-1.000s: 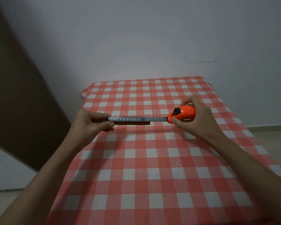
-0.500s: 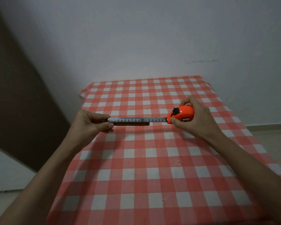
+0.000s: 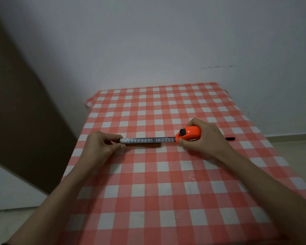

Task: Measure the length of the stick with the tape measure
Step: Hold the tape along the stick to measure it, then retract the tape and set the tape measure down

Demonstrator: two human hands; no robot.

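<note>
An orange tape measure (image 3: 189, 133) sits in my right hand (image 3: 204, 139), which grips its case just above the table. Its white blade (image 3: 148, 140) is pulled out leftward, showing numbers up to about 16. My left hand (image 3: 101, 147) pinches the blade's free end together with the left end of a dark brown stick (image 3: 145, 145). The stick lies along the near side of the blade, ending near the 11 to 12 mark. Its left end is hidden under my fingers.
The table carries a red-and-white checked cloth (image 3: 166, 183). A thin black pen-like object (image 3: 230, 138) lies behind my right hand. A white wall stands beyond the far edge; a brown panel (image 3: 25, 121) is at the left. Floor shows to the right.
Both hands, tape and stick stay as they were; only the view has shifted slightly.
</note>
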